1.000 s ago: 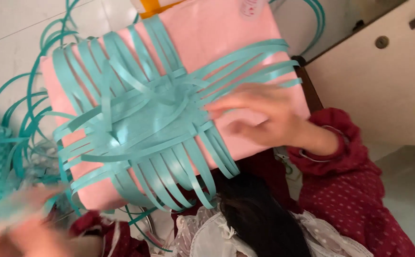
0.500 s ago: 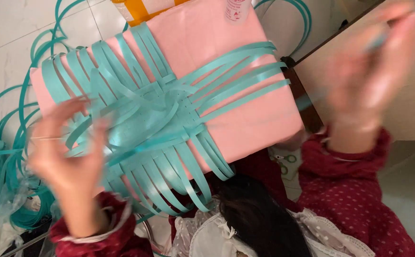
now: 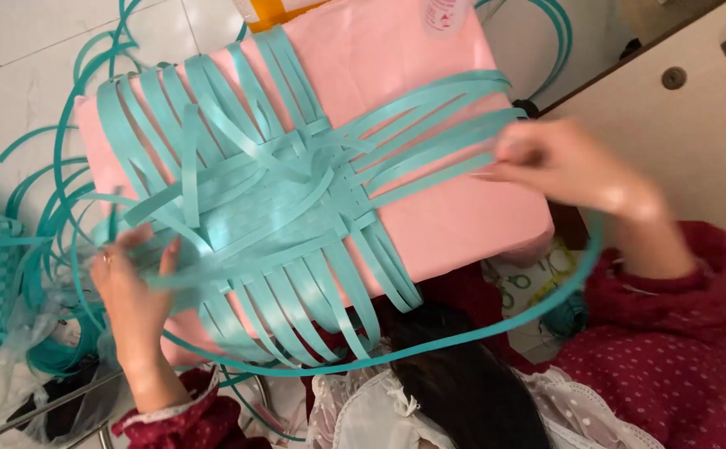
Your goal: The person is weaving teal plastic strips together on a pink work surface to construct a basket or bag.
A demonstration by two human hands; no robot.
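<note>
- Dark red sleeves (image 3: 671, 333) dotted with small white spots, cuffs at both wrists.
- White lace-trimmed garment (image 3: 363, 407) below.
- Thin ring (image 3: 105, 259) on left hand (image 3: 130, 291).

Bright, even indoor light, glossy sheen on the teal strips (image 3: 255, 216), right hand (image 3: 571, 166) motion-blurred.

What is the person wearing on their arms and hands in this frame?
Both hands are bare, without gloves. The left hand has a thin ring on one finger. Both arms are in dark red sleeves with small white dots, seen best on the right sleeve; the left sleeve ends in a pale trimmed cuff. The right hand is motion-blurred.
</note>
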